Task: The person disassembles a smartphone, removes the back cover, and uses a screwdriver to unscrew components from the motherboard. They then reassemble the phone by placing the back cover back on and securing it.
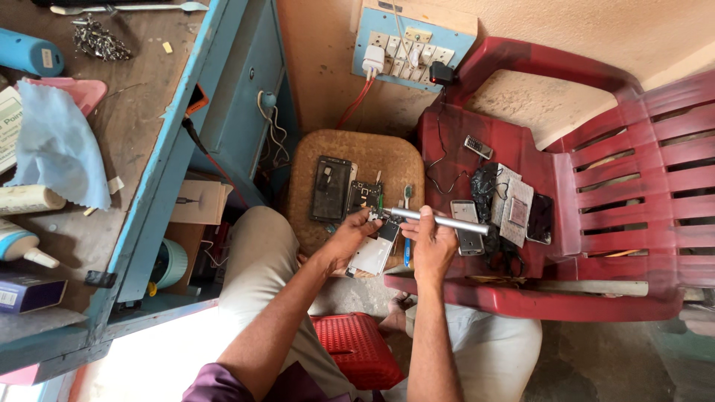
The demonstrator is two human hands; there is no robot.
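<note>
Right hand (434, 242) is gripping a silver cylindrical tool (439, 220), fingers curled tight around it, tip meeting a small phone part (376, 216). Left hand (350, 237) is pinching that part over the round wicker stool (313, 160), near its right edge, where an opened phone (330, 188) is lying. Phones (467, 226) are resting on the red plastic chair (596, 186); the part's details are proving too small to discern.

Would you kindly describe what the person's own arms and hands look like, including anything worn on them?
Both forearms are bare from elbow to wrist. The left hand and right hand wear no gloves; no watch, ring or bracelet shows. A dark purple sleeve covers the left upper arm at the bottom edge of the view. The right arm's sleeve is out of view.
</note>
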